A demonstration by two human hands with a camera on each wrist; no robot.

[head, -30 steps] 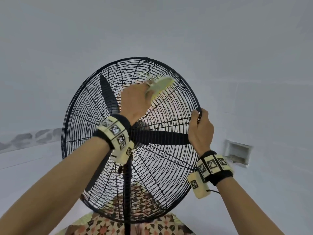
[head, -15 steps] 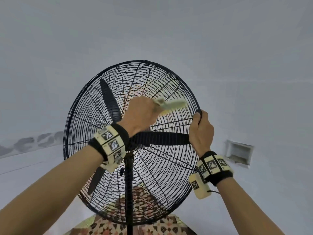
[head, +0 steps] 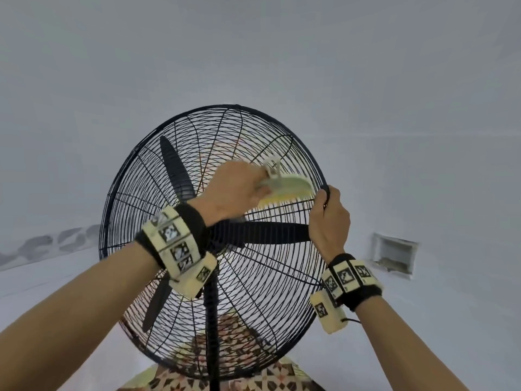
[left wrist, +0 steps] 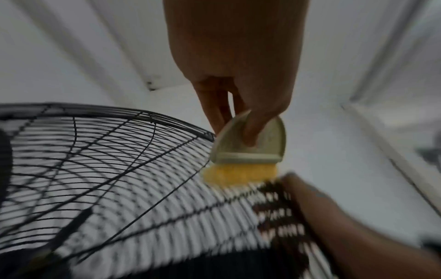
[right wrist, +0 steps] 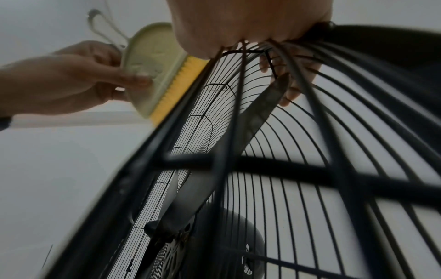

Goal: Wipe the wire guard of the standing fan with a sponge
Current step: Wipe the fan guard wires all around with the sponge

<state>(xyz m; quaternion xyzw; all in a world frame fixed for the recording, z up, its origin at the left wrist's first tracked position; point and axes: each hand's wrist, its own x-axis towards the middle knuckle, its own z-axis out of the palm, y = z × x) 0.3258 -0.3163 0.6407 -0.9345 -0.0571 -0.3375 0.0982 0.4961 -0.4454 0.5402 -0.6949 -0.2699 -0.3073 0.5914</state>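
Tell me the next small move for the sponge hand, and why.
Probably draw the sponge back inward along the wire guard. The left hand has it at the rim, almost against the right hand gripping that rim, so little room is left outward.

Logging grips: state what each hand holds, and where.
Left hand grips the pale-green plastic holder of the yellow sponge. Right hand grips the black wire guard at its rim.
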